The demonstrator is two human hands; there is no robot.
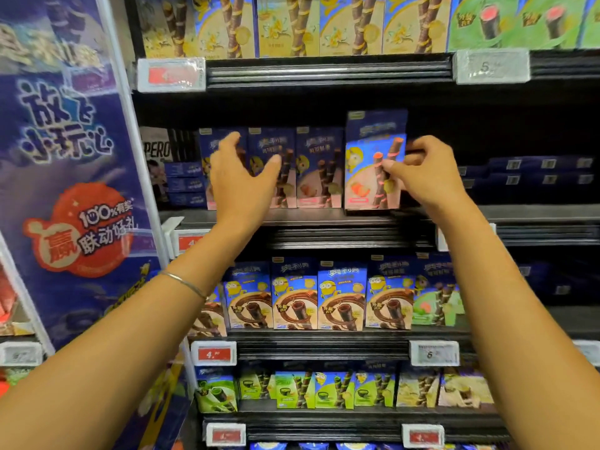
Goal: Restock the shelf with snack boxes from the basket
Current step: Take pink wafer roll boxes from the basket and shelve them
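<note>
A blue snack box [367,157] with pink wafer rolls stands upright at the front of the middle shelf [324,219]. My right hand [425,172] pinches its right edge, thumb on the front face. To its left, three matching blue boxes [319,167] stand in a row further back. My left hand [242,178] hovers in front of the leftmost of them with fingers spread and holds nothing. No basket is in view.
Rows of snack boxes fill the shelves above [292,24] and below [324,295]. Flat dark blue boxes [535,177] lie stacked on the middle shelf to the right. A purple promotional banner [65,173] covers the left side. Price tags [171,74] line the shelf edges.
</note>
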